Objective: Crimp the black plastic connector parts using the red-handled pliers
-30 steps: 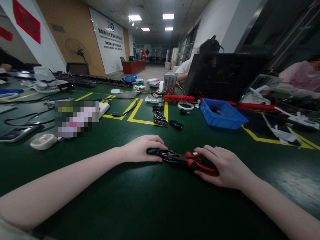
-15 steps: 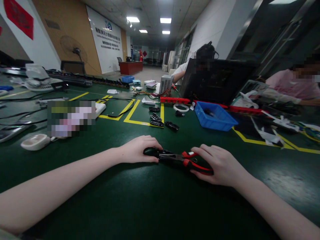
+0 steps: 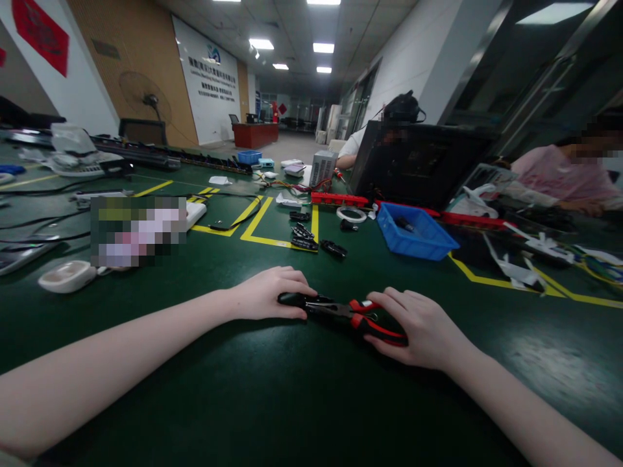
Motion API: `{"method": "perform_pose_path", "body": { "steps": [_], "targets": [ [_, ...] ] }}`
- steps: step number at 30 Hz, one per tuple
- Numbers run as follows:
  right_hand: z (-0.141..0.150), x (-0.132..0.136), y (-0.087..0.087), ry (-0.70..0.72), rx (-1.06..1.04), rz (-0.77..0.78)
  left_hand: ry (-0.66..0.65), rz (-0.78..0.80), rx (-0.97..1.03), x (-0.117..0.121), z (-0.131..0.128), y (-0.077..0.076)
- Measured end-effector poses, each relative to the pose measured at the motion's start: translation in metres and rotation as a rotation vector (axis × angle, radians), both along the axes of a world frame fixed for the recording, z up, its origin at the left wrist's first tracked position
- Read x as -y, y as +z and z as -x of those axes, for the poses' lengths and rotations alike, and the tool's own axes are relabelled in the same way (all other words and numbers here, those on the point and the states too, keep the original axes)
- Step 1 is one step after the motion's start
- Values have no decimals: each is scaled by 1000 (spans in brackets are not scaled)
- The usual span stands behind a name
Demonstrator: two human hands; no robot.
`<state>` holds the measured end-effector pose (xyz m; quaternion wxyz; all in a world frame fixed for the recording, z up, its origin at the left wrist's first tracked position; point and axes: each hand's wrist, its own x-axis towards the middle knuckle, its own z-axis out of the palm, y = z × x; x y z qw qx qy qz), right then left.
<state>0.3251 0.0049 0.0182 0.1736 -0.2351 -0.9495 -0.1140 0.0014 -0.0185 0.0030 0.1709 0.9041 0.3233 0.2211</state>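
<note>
My left hand (image 3: 272, 294) pinches a small black part (image 3: 314, 300) between thumb and fingers, low over the green table (image 3: 272, 395). What kind of part it is cannot be made out. From the other side, my right hand (image 3: 422, 327) grips pliers (image 3: 359, 319) with red and black handles. The pliers' metal jaws point left and meet the black part; their tips are hard to tell from it. Beyond my hands lie several similar black pieces (image 3: 304, 239), some of them on a yellow tape line, and another black piece (image 3: 333, 248) lies to their right.
A blue bin (image 3: 416, 237) with dark items in it stands right of centre. Behind it are a white ring (image 3: 351, 215), a red strip (image 3: 339, 199) and a large black panel (image 3: 418, 165). A white mouse-like object (image 3: 68, 277) lies at left. Two other people sit across the table.
The whole view has shifted slightly, so things at the right appear further left. My hands keep their holds on the black part and the pliers, with the handles slightly closer to my left hand.
</note>
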Motion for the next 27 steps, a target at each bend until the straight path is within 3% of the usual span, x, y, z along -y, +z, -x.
{"method": "perform_pose_path", "body": {
  "steps": [6, 20, 27],
  "targets": [
    [-4, -4, 3, 14, 9, -9, 11, -6, -19, 1, -2, 2],
    [3, 4, -6, -15, -35, 0, 19, 27, 10, 0, 1, -2],
    [1, 0, -7, -17, -41, 37, 33, -68, 85, 13, -6, 11]
  ]
}}
